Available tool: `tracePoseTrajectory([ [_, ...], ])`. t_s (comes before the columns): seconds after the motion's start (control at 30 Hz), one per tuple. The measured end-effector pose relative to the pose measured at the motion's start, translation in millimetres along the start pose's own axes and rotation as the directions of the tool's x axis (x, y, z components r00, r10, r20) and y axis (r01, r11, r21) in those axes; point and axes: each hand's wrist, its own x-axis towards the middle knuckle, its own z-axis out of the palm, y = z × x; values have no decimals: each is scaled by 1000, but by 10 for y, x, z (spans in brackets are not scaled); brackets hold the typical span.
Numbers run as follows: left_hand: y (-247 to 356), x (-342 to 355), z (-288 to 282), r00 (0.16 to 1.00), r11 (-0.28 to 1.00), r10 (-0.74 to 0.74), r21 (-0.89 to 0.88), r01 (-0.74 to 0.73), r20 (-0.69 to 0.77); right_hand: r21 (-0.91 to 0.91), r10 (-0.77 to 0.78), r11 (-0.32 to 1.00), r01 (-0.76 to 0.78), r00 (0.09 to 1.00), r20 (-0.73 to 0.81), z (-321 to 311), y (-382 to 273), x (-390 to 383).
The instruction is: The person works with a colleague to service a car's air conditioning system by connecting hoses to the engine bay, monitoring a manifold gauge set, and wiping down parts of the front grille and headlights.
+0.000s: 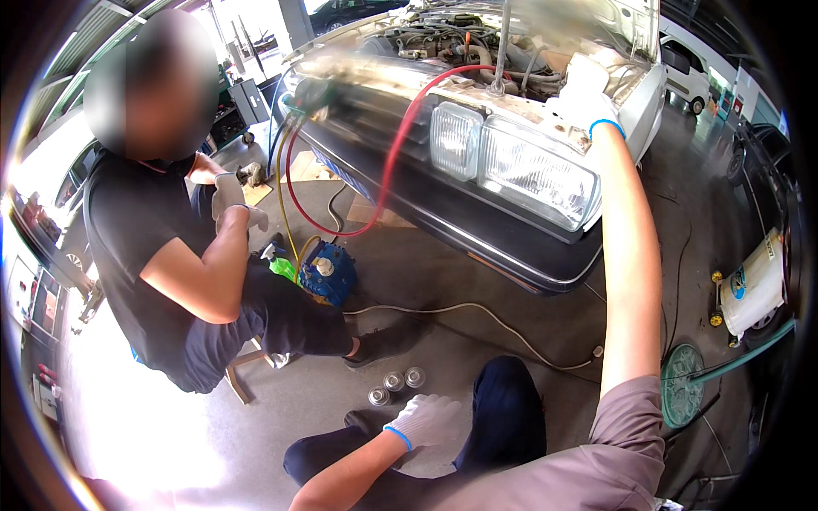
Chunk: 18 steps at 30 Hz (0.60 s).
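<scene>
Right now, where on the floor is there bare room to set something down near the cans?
Bare concrete lies between the cans and the white hose, and under the bumper right of the blue pump. It is crowded left of the cans, by the co-worker's shoe, stool and the left hand.

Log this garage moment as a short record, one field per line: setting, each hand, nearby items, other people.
setting: workshop floor in front of a white car with its bonnet open
left hand: gloved, resting on the person's knee, near three small cans
right hand: gloved, raised to the car's front edge above the headlight
hoses: red hose, yellow and blue ones run from the engine bay down to a blue pump
other person: seated co-worker in a black shirt, gloved
</scene>
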Motion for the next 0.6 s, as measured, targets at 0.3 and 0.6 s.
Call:
tracePoseTrajectory([
  [0.3, -18, -5, 17, 999, 1000, 28, 1, -28, -29, 13, 22, 1000, -22, 1000, 4, -2, -1, -4],
  [0.6, 7, -12, -18, 1000, 1000, 23, 3, -23, -16, 13, 39, 999, -39, 999, 18, -72, -45, -66],
])
